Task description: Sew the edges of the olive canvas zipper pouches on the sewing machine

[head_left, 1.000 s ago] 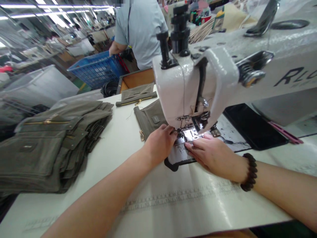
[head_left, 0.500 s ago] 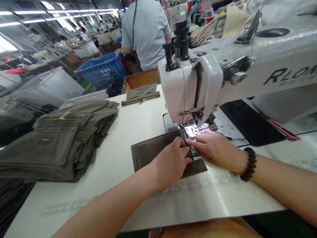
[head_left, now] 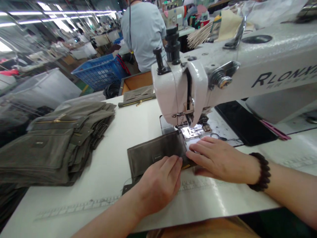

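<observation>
A dark olive fabric pouch piece (head_left: 151,148) with a small label lies by the needle area of a white sewing machine (head_left: 180,89). Its right edge runs beside the lit presser foot (head_left: 192,131). Gold zipper teeth (head_left: 185,167) show at its near edge. My left hand (head_left: 160,181) grips this near edge with fingers pressed together; its thumb is hidden. Fingers stretched out, my right hand (head_left: 218,158) touches the piece's right corner, thumb apart and lower. A dark tab (head_left: 126,189) pokes out left of my left wrist.
Stacked olive pouch pieces (head_left: 56,142) lie at the left. Another zippered piece (head_left: 137,96) is at the table's far edge. A black phone-like slab (head_left: 245,122) and pink tweezers-like tool (head_left: 276,129) lie right. A printed ruler (head_left: 81,205) crosses the table. Beyond are a blue crate (head_left: 99,71) and a seated person (head_left: 143,33).
The pouch piece has been turned, so its label and zipper teeth now show. My left hand has moved nearer to me, and my right hand has shifted slightly down from the presser foot.
</observation>
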A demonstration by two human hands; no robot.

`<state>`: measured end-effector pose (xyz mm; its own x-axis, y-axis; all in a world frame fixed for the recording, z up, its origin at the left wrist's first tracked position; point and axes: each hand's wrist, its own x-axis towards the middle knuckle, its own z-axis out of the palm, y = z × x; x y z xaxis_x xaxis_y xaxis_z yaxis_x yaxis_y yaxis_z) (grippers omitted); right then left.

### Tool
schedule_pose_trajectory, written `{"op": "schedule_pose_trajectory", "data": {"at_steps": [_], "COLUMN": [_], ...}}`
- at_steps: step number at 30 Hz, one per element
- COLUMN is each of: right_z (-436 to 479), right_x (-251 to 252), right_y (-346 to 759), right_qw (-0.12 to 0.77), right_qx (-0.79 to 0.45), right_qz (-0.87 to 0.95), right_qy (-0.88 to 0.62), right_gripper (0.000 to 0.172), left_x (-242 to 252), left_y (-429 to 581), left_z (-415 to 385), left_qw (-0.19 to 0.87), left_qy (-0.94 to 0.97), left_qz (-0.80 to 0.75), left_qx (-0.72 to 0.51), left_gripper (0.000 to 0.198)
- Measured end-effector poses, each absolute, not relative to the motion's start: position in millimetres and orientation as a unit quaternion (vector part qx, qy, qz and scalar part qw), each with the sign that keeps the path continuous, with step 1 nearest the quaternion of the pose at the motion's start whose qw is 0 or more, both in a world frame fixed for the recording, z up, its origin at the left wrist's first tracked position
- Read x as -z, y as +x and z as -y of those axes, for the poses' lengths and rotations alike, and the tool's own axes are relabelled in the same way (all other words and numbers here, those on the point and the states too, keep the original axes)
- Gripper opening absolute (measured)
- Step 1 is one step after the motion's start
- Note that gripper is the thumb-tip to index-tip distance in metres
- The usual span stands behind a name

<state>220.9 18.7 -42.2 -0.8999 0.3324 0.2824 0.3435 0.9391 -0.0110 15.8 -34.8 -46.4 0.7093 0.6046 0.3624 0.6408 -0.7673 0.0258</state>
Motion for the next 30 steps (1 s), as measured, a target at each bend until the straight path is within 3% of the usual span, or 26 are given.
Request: {"op": "schedule_pose_trajectory", "data": {"at_steps": [2,5,9,15,22,30], "right_z": [-14.9,-12.2,-11.1,-7.7,-17.7,-33.3], "right_x": [43.8,41.2,35.0,41.7,58.0,61.0], "right_y": [217.6,217.6,222.7,222.5,213.5,203.9], "right_qw": [0.207,0.266,0.212,0.102,0.162,0.155], "right_qx": [0.091,0.111,0.047,0.009,0.012,0.064], "right_qz": [0.959,0.948,0.971,0.987,0.96,0.924], "right_qy": [-0.173,-0.137,-0.099,-0.127,-0.229,-0.345], "right_gripper": [0.018,0.022,0.028,0.024,0.023,0.021], "left_x": [43.4,40.3,41.0,47.0,58.2,60.2], "left_y": [19.1,22.1,23.5,31.4,25.3,19.4], "left_z": [34.0,35.1,38.7,35.6,13.0,-19.1], "left_qw": [0.045,0.064,0.094,0.031,0.055,0.035], "left_qy": [-0.918,-0.923,-0.943,-0.941,-0.927,-0.929], "left_qz": [0.357,0.357,0.301,0.334,0.352,0.343], "left_qx": [0.167,0.132,0.103,0.049,0.113,0.136], "left_gripper": [0.027,0.028,0.03,0.03,0.03,0.024]}}
